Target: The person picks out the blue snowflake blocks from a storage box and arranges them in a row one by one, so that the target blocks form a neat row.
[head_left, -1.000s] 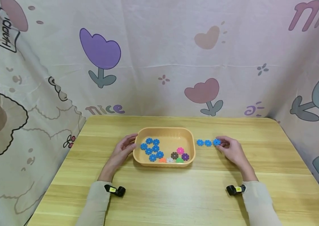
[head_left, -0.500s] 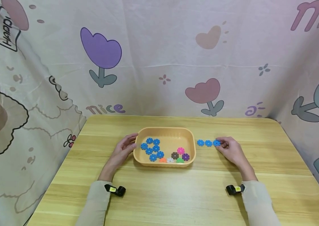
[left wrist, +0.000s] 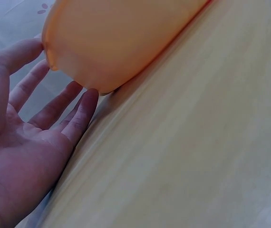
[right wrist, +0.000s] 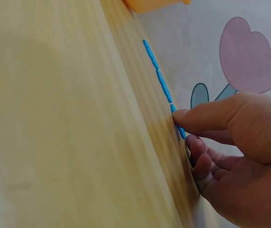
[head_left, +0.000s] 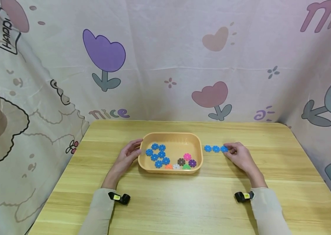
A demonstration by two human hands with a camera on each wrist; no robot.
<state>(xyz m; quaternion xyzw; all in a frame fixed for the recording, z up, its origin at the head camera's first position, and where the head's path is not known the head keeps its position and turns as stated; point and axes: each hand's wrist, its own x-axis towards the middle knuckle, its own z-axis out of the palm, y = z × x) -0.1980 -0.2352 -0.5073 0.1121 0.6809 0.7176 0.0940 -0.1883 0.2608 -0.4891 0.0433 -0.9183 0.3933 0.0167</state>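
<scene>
My left hand (head_left: 127, 156) rests its fingers against the left end of the yellow-orange plastic tray (head_left: 171, 134); in the left wrist view the fingertips touch the tray's outer wall (left wrist: 107, 57). Right of the tray, several-notched blue snowflake discs lie in a row: a left disc (head_left: 207, 148), a middle disc (head_left: 216, 148) and a right disc (head_left: 223, 148). Thumb and fingers of my right hand (head_left: 239, 156) pinch the right disc, which lies close beside the middle one. The right wrist view shows the row edge-on, with the pinched disc (right wrist: 174, 110) partly covered by a fingertip.
Inside the tray, several blue discs (head_left: 161, 154) gather at the left. Pink (head_left: 187, 157), brown (head_left: 181, 162), purple (head_left: 192, 163), green, white and orange ones lie toward the front right. A printed curtain (head_left: 159, 49) hangs behind the wooden table (head_left: 171, 202).
My right hand has shifted slightly left with the right disc, narrowing its gap to the middle disc. The left hand and tray stay in place.
</scene>
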